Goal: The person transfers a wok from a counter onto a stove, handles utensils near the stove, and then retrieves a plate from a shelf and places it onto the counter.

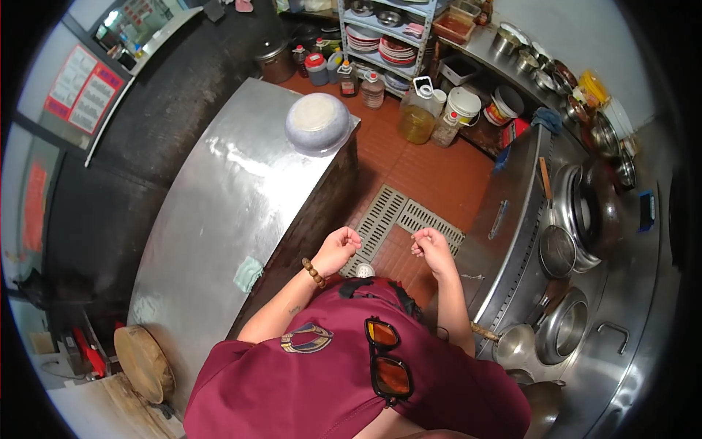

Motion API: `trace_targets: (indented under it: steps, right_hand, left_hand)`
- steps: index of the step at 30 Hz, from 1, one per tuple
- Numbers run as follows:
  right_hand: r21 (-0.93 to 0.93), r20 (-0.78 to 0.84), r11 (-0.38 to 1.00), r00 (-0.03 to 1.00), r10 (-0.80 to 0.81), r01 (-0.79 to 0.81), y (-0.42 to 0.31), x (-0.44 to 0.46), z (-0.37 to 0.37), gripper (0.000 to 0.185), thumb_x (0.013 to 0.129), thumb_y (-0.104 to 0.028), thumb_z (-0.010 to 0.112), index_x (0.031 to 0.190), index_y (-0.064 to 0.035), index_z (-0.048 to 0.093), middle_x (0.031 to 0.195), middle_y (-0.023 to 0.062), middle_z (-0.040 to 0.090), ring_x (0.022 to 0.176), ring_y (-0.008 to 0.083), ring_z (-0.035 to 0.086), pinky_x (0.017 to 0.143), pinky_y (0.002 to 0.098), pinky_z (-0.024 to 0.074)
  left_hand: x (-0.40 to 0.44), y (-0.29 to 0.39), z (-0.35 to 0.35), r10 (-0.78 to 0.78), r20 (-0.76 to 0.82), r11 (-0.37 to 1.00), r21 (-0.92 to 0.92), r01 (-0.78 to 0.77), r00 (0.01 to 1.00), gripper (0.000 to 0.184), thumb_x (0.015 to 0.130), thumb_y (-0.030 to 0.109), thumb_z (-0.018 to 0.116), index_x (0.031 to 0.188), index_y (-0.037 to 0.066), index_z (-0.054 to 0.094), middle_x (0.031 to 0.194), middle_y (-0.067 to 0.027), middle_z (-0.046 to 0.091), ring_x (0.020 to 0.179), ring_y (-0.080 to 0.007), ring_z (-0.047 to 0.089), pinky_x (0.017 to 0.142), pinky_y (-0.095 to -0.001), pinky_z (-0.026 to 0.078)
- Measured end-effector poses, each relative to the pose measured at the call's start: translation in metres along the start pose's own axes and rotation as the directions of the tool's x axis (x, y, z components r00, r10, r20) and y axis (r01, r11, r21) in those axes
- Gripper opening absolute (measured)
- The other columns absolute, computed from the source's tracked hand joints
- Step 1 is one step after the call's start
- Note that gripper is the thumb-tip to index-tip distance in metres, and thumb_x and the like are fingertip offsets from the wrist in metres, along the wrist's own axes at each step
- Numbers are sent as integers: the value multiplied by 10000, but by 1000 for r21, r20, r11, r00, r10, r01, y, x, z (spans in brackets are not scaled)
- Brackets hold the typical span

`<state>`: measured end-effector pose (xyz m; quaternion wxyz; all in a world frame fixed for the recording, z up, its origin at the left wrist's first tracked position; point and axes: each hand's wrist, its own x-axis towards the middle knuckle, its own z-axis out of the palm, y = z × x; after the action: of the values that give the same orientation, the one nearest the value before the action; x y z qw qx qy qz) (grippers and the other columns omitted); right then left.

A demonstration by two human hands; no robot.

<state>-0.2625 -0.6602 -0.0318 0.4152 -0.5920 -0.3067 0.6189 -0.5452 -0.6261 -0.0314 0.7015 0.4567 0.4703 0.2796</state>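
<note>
Both my hands are held up in front of my body, a little apart, over the floor between the metal table and the stove counter. My left hand (341, 247), with a beaded bracelet (314, 272) on its wrist, has its fingers curled in; whether it holds anything small is hidden. My right hand (430, 245) is also curled, thumb near the fingertips, and what may be between them is too small to tell. Nearest to my left hand is the edge of the metal table (219, 190), where a pale green cloth (248, 274) lies.
An upturned basin (318, 123) sits at the table's far corner. To the right, the stove counter (512, 293) carries a strainer (557, 251), pans and a ladle (515, 345). Floor grates (382, 219) lie ahead. Bottles, buckets (463, 104) and a shelf (386, 33) stand beyond.
</note>
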Motion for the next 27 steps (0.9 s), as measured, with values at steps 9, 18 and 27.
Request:
trace_targets:
  steps: [9, 18, 27]
  right_hand:
    - [31, -69, 999, 997, 19, -17, 11, 21, -24, 96, 942, -69, 514, 979, -34, 595, 780, 37, 621, 684, 102, 589, 628, 225, 462]
    - [81, -260, 996, 966, -5, 27, -25, 67, -69, 99, 957, -108, 545, 974, -32, 606, 761, 46, 630, 663, 101, 596, 612, 217, 467]
    - [6, -414, 1000, 910, 19, -18, -128, 151, -79, 73, 911, -33, 547, 964, -12, 593, 759, 45, 617, 661, 106, 576, 618, 238, 471]
  left_hand:
    - [52, 14, 10, -25, 49, 999, 41, 23, 998, 246, 803, -120, 479, 954, 44, 583, 905, -5, 596, 835, -87, 538, 759, -212, 434]
    - [184, 30, 32, -33, 286, 999, 51, 19, 958, 268, 775, -137, 497, 953, 42, 588, 888, -5, 593, 815, -87, 533, 732, -213, 443]
    - [311, 99, 48, 36, 458, 999, -11, -34, 888, 179, 822, -72, 526, 959, 34, 571, 835, 5, 574, 738, -62, 504, 636, -213, 418]
